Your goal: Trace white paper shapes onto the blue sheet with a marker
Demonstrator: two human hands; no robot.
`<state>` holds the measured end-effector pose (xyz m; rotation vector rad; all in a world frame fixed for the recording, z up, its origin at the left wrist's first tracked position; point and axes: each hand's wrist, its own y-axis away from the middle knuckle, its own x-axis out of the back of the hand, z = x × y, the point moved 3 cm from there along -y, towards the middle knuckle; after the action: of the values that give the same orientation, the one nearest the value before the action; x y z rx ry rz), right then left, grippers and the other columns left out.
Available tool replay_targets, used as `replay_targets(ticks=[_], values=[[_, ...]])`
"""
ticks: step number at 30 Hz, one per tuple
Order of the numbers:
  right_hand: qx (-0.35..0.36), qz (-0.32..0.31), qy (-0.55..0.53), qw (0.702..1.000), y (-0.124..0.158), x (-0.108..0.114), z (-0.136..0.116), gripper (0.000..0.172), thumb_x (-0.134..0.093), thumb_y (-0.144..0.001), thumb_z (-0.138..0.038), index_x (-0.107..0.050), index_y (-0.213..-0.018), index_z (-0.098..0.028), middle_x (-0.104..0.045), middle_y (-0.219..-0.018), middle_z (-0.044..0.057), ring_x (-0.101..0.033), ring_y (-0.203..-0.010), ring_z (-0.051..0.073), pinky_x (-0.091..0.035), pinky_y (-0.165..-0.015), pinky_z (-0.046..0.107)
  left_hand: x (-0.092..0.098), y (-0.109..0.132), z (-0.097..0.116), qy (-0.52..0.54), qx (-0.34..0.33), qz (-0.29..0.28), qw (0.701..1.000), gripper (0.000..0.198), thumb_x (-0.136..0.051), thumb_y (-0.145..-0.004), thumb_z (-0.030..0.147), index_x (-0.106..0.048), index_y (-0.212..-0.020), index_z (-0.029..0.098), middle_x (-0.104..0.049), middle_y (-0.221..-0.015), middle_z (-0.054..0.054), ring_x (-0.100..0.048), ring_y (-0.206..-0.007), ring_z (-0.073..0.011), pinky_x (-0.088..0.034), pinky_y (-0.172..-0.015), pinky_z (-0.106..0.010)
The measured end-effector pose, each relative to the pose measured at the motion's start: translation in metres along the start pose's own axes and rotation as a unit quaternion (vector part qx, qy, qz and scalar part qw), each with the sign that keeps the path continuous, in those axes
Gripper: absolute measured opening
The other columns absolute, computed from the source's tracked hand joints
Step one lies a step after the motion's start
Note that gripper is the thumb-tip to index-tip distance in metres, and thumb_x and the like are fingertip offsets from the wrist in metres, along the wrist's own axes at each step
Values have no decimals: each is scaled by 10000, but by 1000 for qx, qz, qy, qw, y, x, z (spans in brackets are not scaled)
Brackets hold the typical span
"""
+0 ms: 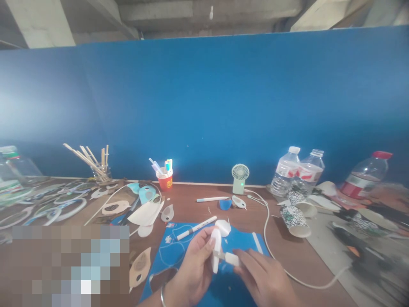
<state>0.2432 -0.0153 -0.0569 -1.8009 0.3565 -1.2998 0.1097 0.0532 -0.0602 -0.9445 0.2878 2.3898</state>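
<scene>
My left hand [191,266] is closed around a small white paper shape [217,251], thumb and fingers pinching its upright part. My right hand [263,277] pinches the shape's lower right end with its fingertips. Both hands hover over a blue card sheet [166,251] marked with white drawn outlines. A white marker pen [196,227] lies on that sheet just above my left hand. A white round cut-out [223,227] sits beside the pen.
A red cup of pens [165,178], a jar of wooden sticks [99,170], a small green desk fan [239,178] with a white cable [271,251], water bottles [297,172], patterned paper cups [295,219] and paper cut-outs [145,213] crowd the wooden table before a blue partition.
</scene>
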Motion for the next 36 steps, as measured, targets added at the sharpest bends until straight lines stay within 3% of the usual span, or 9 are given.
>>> replay_targets(ticks=[36], values=[[-36,-10,-11,999,-3,4,4,237,-377,-881,-263,-577,-929,-145,-577,-608,26,-531,-472,122,-376,-433,207,0,-1,0,-8,-2,-6,1000,119,-556,-788,203,-566,-891,142,-500,-682,2,-443,-566,-65,-359,-545,-182]])
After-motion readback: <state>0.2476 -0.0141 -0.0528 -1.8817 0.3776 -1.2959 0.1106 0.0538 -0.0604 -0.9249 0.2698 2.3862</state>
